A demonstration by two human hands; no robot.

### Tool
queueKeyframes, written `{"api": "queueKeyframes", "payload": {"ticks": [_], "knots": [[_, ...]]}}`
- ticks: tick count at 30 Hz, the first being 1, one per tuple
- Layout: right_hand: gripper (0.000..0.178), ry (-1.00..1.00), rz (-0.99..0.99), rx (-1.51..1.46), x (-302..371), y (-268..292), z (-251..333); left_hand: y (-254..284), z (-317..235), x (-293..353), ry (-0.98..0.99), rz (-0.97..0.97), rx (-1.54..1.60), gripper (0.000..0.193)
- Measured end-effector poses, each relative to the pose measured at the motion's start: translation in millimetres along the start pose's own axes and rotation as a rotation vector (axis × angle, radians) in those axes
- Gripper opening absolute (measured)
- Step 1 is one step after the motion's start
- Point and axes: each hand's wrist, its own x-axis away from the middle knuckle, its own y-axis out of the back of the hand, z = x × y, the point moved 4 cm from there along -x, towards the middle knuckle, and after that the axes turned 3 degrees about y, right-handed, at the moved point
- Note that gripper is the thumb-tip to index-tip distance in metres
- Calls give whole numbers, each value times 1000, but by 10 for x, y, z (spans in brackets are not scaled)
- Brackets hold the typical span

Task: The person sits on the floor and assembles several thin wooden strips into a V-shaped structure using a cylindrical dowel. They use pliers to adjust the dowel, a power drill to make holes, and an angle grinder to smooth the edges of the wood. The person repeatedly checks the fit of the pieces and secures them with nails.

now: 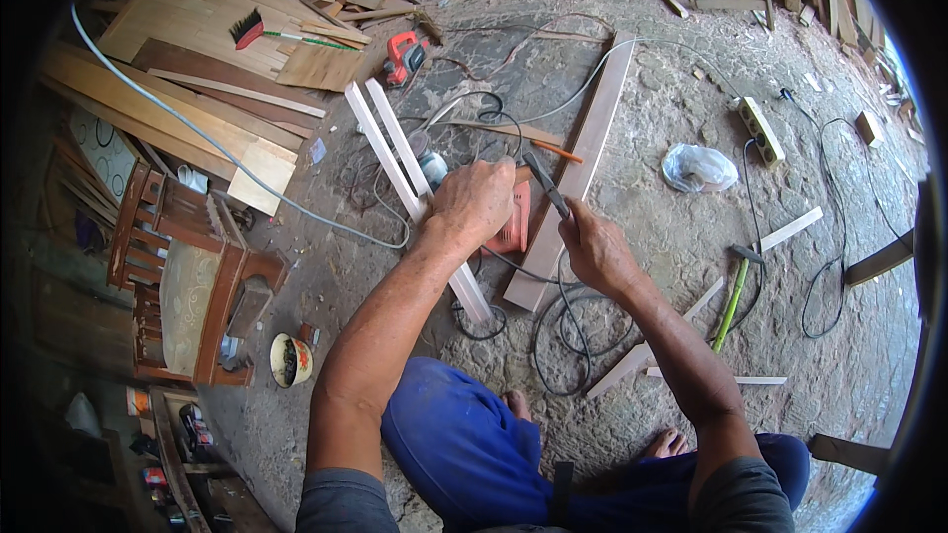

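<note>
My left hand [472,199] is closed, and the tan end of a short piece of wood [521,175] sticks out at its knuckles. In my right hand [598,247] is a dark flat-bladed tool [547,184], its blade slanting up beside that wood; the exact kind is unclear. Under my left wrist lie two pale battens [380,143]. A long flat board [581,173] slants away on the ground behind the blade. Partly hidden between my hands is a red power tool [513,222]. An orange pencil [556,151] rests across the board.
Beyond the battens lies a red electric planer [403,57]. To the right are a plastic bag [699,168], a power strip [760,130] and a green-handled hammer [732,296]. Black cables [583,336] loop nearby. A bowl [291,360] and wooden furniture [207,286] stand left.
</note>
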Motion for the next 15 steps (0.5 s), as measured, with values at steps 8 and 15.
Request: {"api": "queueKeyframes", "payload": {"ticks": [8,15], "knots": [[27,-137,128,-257,-88,-98,50,-72,-108,-6,27,-80,-191,29],[25,-103,36,-141,-84,-142,-33,-114,-147,-36,15,-85,-138,15]]}}
